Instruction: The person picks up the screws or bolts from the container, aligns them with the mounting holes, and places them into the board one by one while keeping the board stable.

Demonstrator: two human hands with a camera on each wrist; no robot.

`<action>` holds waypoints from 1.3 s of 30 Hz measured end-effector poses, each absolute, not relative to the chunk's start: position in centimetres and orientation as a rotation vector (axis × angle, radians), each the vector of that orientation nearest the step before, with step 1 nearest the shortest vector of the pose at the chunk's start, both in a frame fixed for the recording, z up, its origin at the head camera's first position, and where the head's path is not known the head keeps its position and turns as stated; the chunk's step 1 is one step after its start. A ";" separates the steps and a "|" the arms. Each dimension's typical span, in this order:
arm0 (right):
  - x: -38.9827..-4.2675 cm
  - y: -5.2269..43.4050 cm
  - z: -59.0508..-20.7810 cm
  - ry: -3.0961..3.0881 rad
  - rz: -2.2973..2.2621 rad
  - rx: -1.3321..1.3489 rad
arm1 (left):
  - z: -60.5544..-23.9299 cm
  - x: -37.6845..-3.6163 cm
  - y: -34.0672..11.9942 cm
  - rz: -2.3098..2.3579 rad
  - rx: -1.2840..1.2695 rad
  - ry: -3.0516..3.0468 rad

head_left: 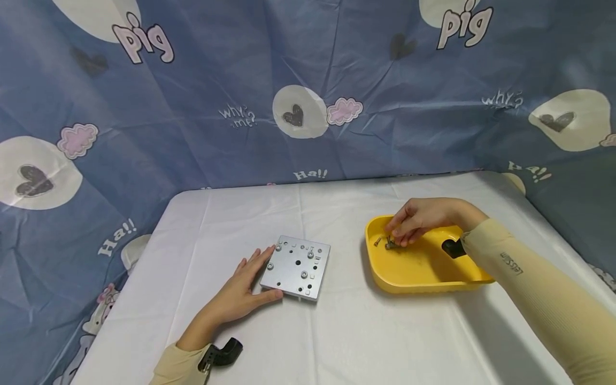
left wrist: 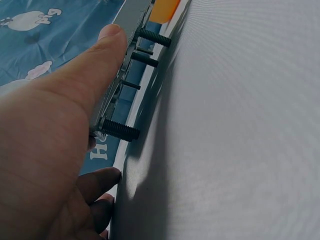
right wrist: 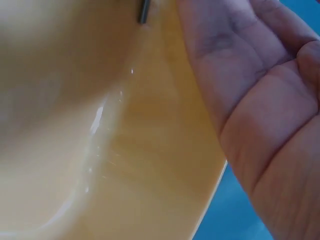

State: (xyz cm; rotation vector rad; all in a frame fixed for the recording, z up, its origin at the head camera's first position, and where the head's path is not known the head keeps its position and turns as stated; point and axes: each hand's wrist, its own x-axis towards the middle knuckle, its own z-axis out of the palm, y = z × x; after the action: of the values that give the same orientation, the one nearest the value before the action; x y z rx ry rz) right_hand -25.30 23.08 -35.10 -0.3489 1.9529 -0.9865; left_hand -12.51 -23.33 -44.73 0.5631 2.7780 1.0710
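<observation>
A square silver metal plate with holes and several socket-head screws sits on the white-covered table. My left hand spans its left side, index fingertip at the back corner and thumb along the front edge, fingers fairly straight. Threaded screw shanks stick out beneath the plate in the left wrist view. My right hand reaches down into a yellow tray, fingers bent, fingertips right at some small dark screws. I cannot tell whether they pinch one. In the right wrist view a screw's end shows at the top.
Another small screw lies in the tray's left end. The tray stands right of the plate, its raised wall around the right hand. A blue printed curtain hangs behind the white table. Black camera mounts sit on both wrists.
</observation>
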 end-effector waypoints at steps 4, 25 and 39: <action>-25.0 22.9 -35.4 1.964 -0.951 -0.350 | -44.7 -12.6 -23.4 1.073 0.554 2.773; -24.6 23.0 -36.1 1.999 -0.916 -0.360 | -44.6 -12.8 -23.4 1.068 0.556 2.768; -24.3 23.9 -36.5 2.046 -0.918 -0.357 | -45.0 -12.8 -23.4 1.063 0.554 2.773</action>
State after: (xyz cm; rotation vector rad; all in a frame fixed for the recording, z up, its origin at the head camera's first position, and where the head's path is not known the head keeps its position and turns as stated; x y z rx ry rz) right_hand -24.26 23.88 -36.47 -0.3568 2.0463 -0.9181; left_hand -12.80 -23.40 -44.96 0.5539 2.7734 1.0628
